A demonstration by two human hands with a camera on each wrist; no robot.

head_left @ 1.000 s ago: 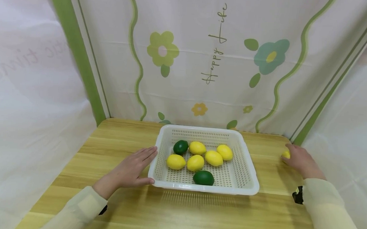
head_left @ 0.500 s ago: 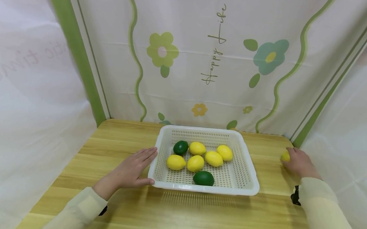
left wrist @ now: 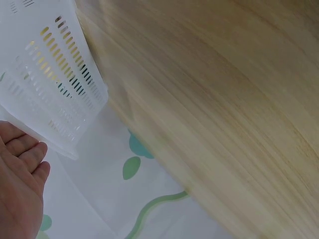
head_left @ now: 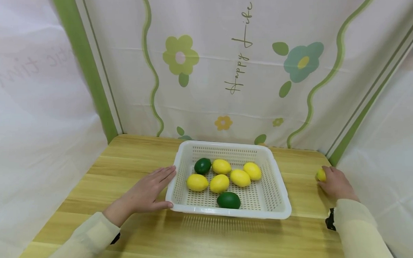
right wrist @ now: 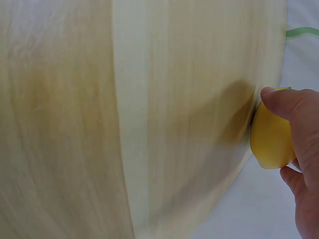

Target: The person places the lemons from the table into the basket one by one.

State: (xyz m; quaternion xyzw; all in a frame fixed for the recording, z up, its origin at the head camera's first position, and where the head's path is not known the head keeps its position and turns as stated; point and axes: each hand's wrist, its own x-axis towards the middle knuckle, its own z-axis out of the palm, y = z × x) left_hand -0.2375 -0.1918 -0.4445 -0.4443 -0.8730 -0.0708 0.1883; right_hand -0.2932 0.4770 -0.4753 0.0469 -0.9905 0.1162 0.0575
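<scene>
Wooden table (head_left: 137, 240), backed by flowered cloth (head_left: 229, 69), is touched by the flat left hand (head_left: 146, 193) beside a white basket (head_left: 279, 207), while a lemon (head_left: 321, 174) is clasped by the right hand (head_left: 337, 185) near the far corner.

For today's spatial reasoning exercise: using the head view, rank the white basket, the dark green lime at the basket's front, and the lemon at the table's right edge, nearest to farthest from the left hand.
1. white basket, touching the left hand
2. dark green lime, front of basket
3. lemon, far right, in the right hand
</scene>
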